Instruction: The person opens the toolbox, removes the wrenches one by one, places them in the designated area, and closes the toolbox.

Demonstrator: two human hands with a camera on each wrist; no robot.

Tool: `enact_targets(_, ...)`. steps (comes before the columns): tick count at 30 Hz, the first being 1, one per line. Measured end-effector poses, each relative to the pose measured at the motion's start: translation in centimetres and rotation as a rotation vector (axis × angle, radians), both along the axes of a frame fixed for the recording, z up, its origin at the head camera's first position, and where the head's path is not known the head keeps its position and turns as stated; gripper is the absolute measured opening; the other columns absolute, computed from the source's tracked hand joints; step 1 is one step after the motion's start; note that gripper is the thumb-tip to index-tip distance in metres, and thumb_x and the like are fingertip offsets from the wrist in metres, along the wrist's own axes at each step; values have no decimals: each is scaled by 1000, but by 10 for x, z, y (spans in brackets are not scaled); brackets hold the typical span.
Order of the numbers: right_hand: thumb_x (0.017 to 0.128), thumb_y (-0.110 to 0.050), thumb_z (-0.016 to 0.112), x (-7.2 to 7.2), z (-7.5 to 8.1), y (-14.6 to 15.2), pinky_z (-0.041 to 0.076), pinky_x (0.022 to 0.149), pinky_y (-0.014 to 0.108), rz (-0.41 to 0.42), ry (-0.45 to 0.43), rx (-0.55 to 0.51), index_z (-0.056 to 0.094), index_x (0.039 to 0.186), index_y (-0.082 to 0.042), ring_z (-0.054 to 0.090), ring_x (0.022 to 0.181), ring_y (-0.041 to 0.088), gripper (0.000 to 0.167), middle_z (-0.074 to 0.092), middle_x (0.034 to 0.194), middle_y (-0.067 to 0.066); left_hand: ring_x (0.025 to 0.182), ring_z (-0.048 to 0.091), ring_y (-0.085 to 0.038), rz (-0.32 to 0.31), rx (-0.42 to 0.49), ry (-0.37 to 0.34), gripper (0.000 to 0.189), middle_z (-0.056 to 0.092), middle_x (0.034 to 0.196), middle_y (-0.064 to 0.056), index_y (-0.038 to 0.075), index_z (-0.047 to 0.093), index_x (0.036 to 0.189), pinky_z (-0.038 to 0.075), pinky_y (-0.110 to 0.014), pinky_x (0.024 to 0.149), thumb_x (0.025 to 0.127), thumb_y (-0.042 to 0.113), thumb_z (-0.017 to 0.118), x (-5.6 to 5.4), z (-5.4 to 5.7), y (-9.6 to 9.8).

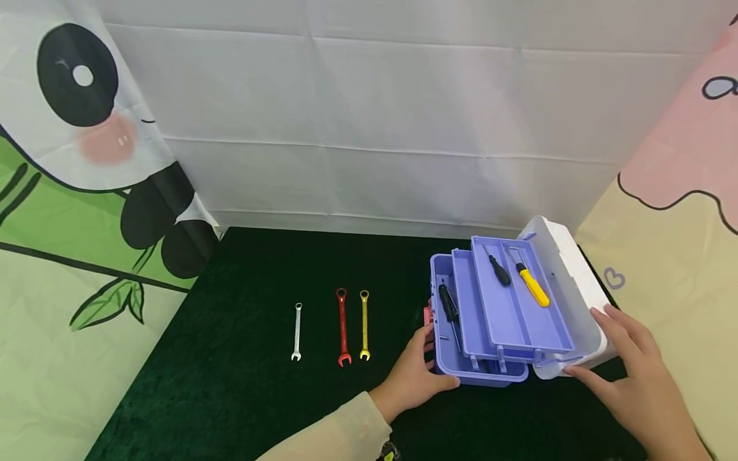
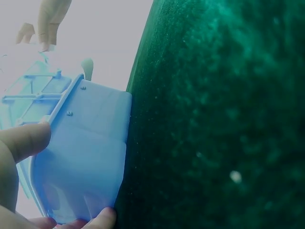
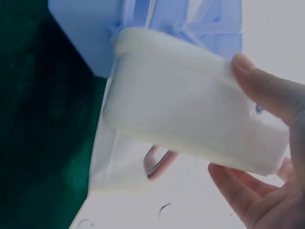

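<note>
A periwinkle toolbox [image 1: 484, 379] stands at the table's right with its white lid [image 1: 582, 269] swung back and its tiered trays [image 1: 513, 320] fanned out. My left hand [image 1: 412, 378] grips the box's near left corner, thumb on the rim and fingers along the wall. At the lid's near end, my right hand [image 1: 642, 378] holds it between thumb and fingers, as the lid [image 3: 176, 100] in the right wrist view confirms. The top tray carries a small black screwdriver [image 1: 500, 271] and a yellow-handled tool [image 1: 533, 287]. Inside the base lies a black-handled tool [image 1: 447, 302], partly hidden by trays.
Left of the box, a silver wrench [image 1: 296, 333], a red wrench [image 1: 343, 330] and a yellow wrench [image 1: 365, 326] lie spaced apart on the dark green cloth [image 1: 242, 384]. A white curtain [image 1: 375, 128] hangs behind the table; printed sheets flank both sides.
</note>
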State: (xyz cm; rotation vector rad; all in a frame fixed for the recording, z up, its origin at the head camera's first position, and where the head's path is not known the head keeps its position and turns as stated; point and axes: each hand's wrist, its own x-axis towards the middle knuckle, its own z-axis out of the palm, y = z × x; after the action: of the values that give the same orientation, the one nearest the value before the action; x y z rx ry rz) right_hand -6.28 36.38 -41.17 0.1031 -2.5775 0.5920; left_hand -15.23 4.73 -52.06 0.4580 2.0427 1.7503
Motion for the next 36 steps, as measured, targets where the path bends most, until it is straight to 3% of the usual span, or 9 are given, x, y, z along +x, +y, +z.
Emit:
enact_targets(2, 54, -5, 101, -3, 7, -8, 43, 80, 74, 32, 19, 74, 49, 154, -15, 42, 130, 57, 113, 39, 156, 24, 140, 43, -27, 2, -1, 0, 99, 38, 154, -7, 20, 27, 159, 45, -38, 109, 83, 18, 89, 0, -1, 0)
enact_targets(5, 67, -35, 98, -7, 13, -16, 46, 80, 73, 86, 47, 166, 54, 151, -17, 41, 135, 54, 97, 41, 157, 22, 140, 43, -27, 3, -2, -2, 98, 39, 154, -7, 20, 28, 159, 45, -38, 109, 83, 17, 89, 0, -1, 0)
enact_targets(9, 90, -73, 53, -11, 15, -25, 49, 82, 71, 163, 63, 227, 56, 150, -21, 36, 143, 48, 80, 40, 160, 17, 140, 43, -27, 1, 2, 1, 98, 39, 154, -6, 18, 28, 159, 45, -36, 109, 83, 16, 88, 0, 1, 1)
enact_targets(12, 94, -77, 34, -14, 14, -29, 48, 90, 65, 222, 66, 259, 56, 150, -23, 37, 143, 46, 81, 38, 161, 14, 141, 43, -27, 1, 2, -2, 97, 39, 154, -6, 17, 28, 159, 45, -36, 110, 83, 15, 88, 1, 2, 1)
enact_targets(17, 98, -72, 31, -20, 16, -39, 48, 92, 66, 303, 53, 299, 58, 148, -27, 33, 144, 46, 73, 37, 162, 12, 141, 42, -27, 2, 3, -19, 96, 39, 154, -5, 20, 29, 159, 45, -37, 110, 83, 16, 88, 1, 4, -1)
enact_targets(20, 96, -51, 68, -22, 19, -46, 49, 87, 69, 342, 42, 329, 59, 147, -27, 29, 146, 48, 58, 37, 162, 11, 141, 42, -27, 2, 8, -25, 97, 38, 155, -6, 20, 28, 159, 45, -37, 110, 83, 16, 88, 1, 4, -1)
enact_targets(23, 73, -18, 94, -26, 20, -56, 49, 88, 67, 382, 40, 367, 60, 147, -28, 32, 145, 48, 82, 42, 160, 10, 141, 42, -27, 5, 11, -21, 98, 39, 154, -6, 19, 28, 159, 45, -37, 109, 82, 15, 89, 1, 4, -1)
enact_targets(27, 60, -6, 98, -33, 17, -70, 48, 92, 66, 459, 38, 404, 61, 145, -29, 39, 140, 49, 95, 49, 155, 10, 140, 43, -27, 4, 1, -9, 98, 40, 154, -6, 19, 28, 160, 46, -37, 109, 82, 16, 88, 1, 4, 0)
enact_targets(36, 65, -10, 97, -43, 7, -100, 45, 104, 63, 534, -100, 592, 65, 139, -27, 39, 143, 43, 82, 52, 152, 7, 141, 43, -24, 1, -17, -14, 98, 38, 156, -4, 21, 26, 161, 47, -33, 107, 84, 20, 87, 3, 4, 0)
